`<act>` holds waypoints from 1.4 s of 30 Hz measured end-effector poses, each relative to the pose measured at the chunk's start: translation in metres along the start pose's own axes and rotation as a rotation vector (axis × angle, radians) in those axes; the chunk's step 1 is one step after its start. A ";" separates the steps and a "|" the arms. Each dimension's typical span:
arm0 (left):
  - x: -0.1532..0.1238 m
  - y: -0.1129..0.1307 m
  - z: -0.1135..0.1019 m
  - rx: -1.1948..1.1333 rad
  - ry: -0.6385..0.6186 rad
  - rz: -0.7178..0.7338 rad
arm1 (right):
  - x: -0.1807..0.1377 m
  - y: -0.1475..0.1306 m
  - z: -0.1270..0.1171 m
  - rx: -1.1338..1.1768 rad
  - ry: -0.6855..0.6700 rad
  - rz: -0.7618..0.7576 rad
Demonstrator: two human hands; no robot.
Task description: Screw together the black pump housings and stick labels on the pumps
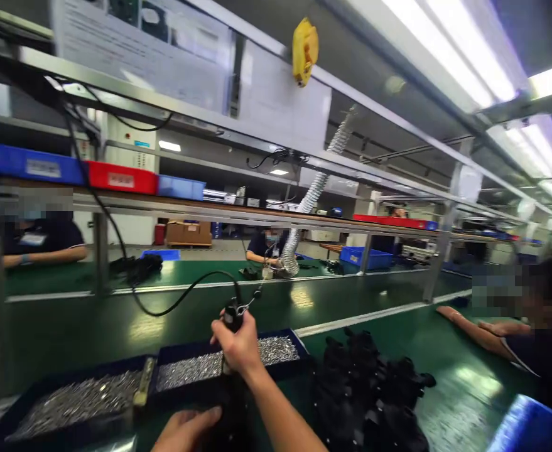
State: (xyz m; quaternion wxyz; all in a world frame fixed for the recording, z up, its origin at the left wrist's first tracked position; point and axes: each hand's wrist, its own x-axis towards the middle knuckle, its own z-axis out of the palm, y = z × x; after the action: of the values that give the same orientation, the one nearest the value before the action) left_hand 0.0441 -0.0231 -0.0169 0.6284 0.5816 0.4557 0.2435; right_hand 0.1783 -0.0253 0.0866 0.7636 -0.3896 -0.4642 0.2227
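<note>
My right hand [238, 345] grips a black electric screwdriver [231, 314] upright, its black cable [172, 304] curving up to the left toward the overhead rail. My left hand [186, 430] sits low at the bottom edge, pressed against a black part [231, 414] below the screwdriver; whether it grips the part I cannot tell. Directly behind my hands stand two dark blue trays [285, 367] filled with small silver screws [188, 369]. A heap of black plastic parts [370, 392] lies to the right of my right arm.
A green conveyor belt [115, 326] runs across in front. A co-worker's arm [473, 326] rests on the belt at the right. Other people sit at the far side. Blue and red bins [120, 177] line the shelf above. A yellow balancer [304, 50] hangs overhead.
</note>
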 end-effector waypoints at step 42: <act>0.004 -0.033 -0.004 -0.163 -0.053 0.075 | -0.020 -0.005 0.011 0.140 -0.292 0.054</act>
State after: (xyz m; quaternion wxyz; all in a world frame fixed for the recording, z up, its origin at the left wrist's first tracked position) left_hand 0.0352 -0.0250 -0.0492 0.6759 0.5513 0.3955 0.2878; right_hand 0.1594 -0.0383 0.0832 0.7070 -0.3114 -0.5429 0.3292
